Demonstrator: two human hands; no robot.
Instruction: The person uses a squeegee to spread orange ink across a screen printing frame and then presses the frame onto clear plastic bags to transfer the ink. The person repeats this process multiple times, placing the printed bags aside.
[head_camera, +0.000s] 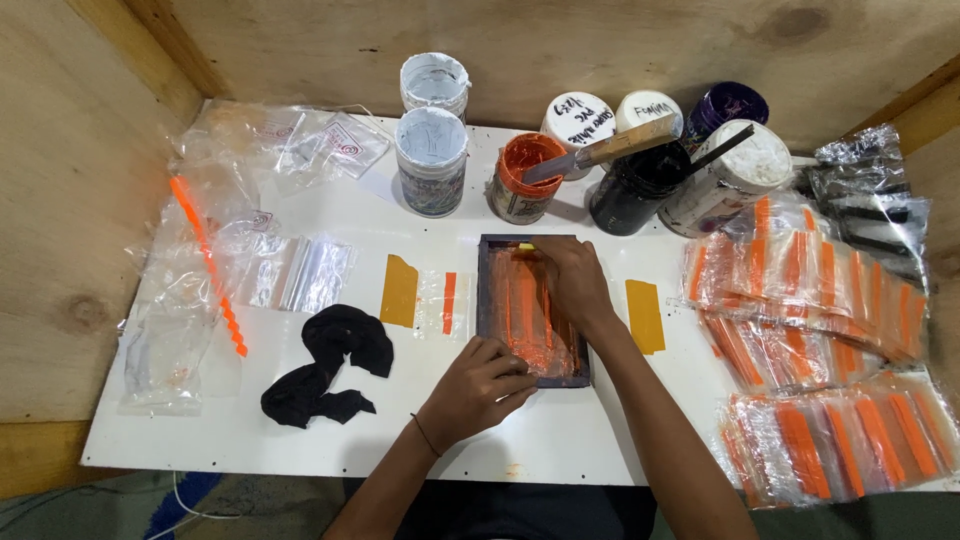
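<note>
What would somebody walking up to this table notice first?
Probably the small dark printing frame at the table's centre, smeared with bright orange ink, with the right hand pressing inside it and the left hand steadying its near-left corner. Next, the heaps of clear bags with orange stripes along the right edge, and the open orange ink jar among the pots behind the frame.

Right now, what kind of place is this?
Probably a small screen-printing workbench: a framed screen smeared with orange ink, open ink tubs behind it, and stacks of orange-striped plastic bags at the right.
</note>
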